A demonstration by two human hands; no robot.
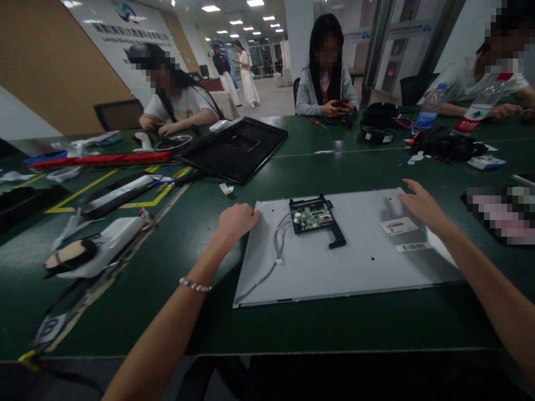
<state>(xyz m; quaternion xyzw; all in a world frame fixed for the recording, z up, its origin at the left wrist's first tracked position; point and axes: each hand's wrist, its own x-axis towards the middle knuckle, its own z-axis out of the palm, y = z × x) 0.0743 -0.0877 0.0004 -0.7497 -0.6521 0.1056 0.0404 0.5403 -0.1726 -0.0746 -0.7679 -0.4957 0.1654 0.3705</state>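
Note:
A flat grey metal-backed display panel [351, 273] lies in front of me on the green table. On its back sits a black plastic bracket [337, 236] with a green circuit board [314, 219]. Grey-blue cables [276, 245] run from the board to the panel's near left corner. My left hand [238, 221] is closed at the far left corner, thumb against the edge; its other fingers are mostly hidden. At the far right corner, my right hand [423, 206] has its fingers stretched apart, close to the edge. Two white labels [399, 225] are beside it.
A black monitor housing [238, 146] lies beyond the panel to the left. Power strips [104, 159] and a white device [104, 245] are on the left. Bottles [428, 111], black cables [445, 146] and a phone [504, 214] are on the right. Several people sit around the table.

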